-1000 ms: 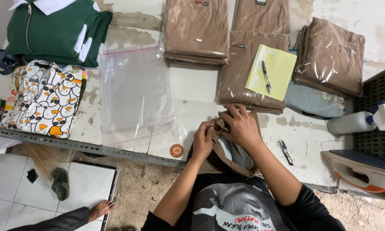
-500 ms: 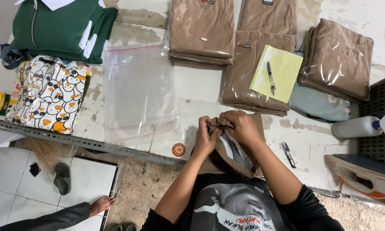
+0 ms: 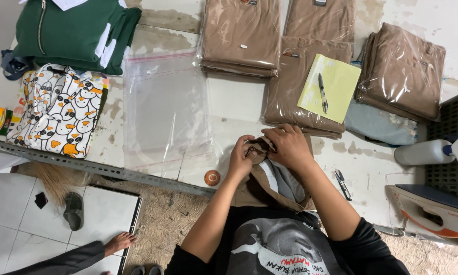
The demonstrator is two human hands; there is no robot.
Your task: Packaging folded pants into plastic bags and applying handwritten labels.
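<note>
Both hands, left hand (image 3: 240, 159) and right hand (image 3: 290, 147), pinch the brown garment (image 3: 269, 181) at the counter (image 3: 229, 109) edge; folding it well likely requires aligned edges

Worn white table (image 3: 229, 102) — bagged brown shirts (image 3: 241, 35), iron (image 3: 432, 209)

I see a worn white table (image 3: 239, 107) with a metal edge rail (image 3: 86, 165) under the hands. Below-left of them, white floor tiles (image 3: 15, 224) and a brownish mat (image 3: 173, 219). Even light.
</note>
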